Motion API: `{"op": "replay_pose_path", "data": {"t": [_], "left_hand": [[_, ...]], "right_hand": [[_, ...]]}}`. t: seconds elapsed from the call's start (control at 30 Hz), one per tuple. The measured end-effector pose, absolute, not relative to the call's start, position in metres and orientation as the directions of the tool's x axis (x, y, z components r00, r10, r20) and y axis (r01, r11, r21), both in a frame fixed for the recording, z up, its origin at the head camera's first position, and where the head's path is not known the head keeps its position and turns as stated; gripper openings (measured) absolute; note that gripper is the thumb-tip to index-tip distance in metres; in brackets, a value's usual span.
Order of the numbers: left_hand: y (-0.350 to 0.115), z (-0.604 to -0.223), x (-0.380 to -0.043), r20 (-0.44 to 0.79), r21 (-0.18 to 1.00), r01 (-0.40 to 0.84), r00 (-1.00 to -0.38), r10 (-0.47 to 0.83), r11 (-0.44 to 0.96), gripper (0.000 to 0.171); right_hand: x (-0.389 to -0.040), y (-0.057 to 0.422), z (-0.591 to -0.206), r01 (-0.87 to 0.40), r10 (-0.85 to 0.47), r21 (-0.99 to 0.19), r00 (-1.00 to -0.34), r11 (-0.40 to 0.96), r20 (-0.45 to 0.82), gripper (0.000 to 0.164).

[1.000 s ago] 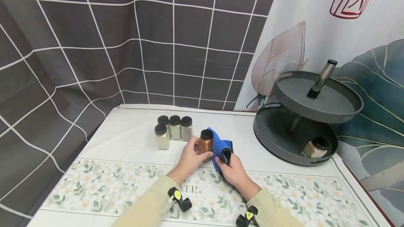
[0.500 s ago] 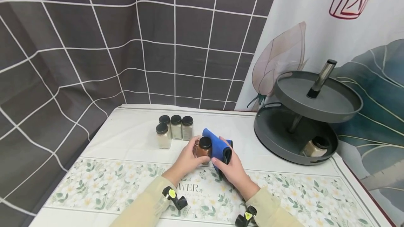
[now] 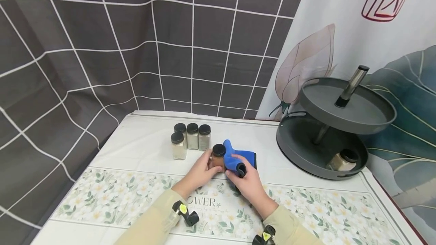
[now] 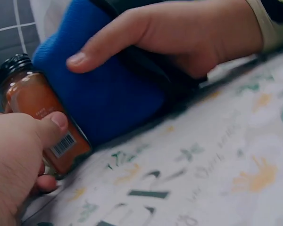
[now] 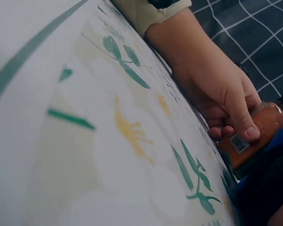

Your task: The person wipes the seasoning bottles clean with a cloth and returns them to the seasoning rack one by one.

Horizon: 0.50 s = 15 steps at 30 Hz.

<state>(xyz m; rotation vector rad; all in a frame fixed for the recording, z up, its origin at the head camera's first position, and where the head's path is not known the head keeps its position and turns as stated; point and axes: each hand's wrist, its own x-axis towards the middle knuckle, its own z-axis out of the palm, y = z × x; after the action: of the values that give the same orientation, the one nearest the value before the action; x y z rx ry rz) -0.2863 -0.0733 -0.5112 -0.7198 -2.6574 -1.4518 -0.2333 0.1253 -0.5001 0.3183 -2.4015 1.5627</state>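
Observation:
My left hand (image 3: 199,171) grips a square glass spice jar (image 3: 218,162) by its side, thumb on the front. The jar has a black lid and reddish-brown powder inside. In the left wrist view, a barcode label (image 4: 64,144) shows below the thumb, and the jar leans a little. My right hand (image 3: 248,180) holds a folded blue cloth (image 3: 233,163) with dark edging against the jar's right side. The right thumb lies on the cloth in the left wrist view; the cloth hides the other fingers there.
Several black-lidded jars (image 3: 192,139) with pale contents stand together behind my left hand. At the right is a two-tier dark grey round tray (image 3: 289,154); one jar (image 3: 341,161) lies tilted on its lower tier. A flowered strip (image 3: 119,196) crosses the white-covered table.
The jar has shifted slightly left and nearer to me in the left hand. The right hand has moved the cloth along the jar, and the cloth's folds now bend differently.

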Motion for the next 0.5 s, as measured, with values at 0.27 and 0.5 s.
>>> {"op": "replay_pose_path", "data": {"t": [0.27, 0.5], "left_hand": [[-0.0679, -0.5087, -0.2864, 0.257, 0.845, 0.364, -0.919, 0.299, 0.391, 0.057], [-0.0660, -0.5106, -0.2848, 0.263, 0.864, 0.350, -0.927, 0.268, 0.361, 0.055]], "right_hand": [[-0.2330, 0.1256, -0.5021, -0.397, -0.080, -0.728, -0.900, 0.559, 0.429, 0.046], [-0.2340, 0.1277, -0.5049, -0.510, -0.111, -0.703, -0.840, 0.496, 0.531, 0.056]]}}
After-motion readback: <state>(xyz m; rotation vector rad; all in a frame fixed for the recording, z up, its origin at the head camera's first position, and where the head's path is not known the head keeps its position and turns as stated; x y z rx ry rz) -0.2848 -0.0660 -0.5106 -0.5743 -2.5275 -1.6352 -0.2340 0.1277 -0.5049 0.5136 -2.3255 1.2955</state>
